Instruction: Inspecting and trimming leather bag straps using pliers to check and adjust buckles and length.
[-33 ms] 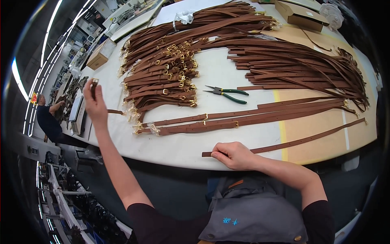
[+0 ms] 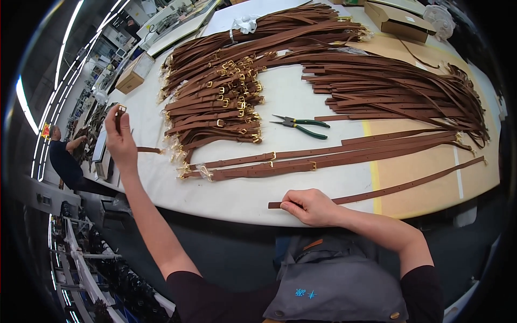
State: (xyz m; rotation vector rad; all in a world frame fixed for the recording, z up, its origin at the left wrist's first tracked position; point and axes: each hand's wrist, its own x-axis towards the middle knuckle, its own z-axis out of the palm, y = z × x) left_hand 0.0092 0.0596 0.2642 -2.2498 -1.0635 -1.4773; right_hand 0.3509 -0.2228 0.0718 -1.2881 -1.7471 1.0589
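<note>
Cardboard box [image 2: 397,21] closed, contents unseen; right hand [image 2: 311,207] pins strap [image 2: 398,188].

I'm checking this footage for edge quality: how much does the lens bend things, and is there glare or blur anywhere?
Head view: strong fisheye, the table edge bows and the corners go black; ceiling light strips blow out into bright arcs at left; the right hand, the strap under it and the pliers are sharp; the raised left hand looks slightly soft.

Hidden and unclear parts

The right hand [image 2: 312,207] covered part of the single strap [image 2: 404,187]; the small piece in the left hand [image 2: 121,141] was too tiny to identify.
</note>
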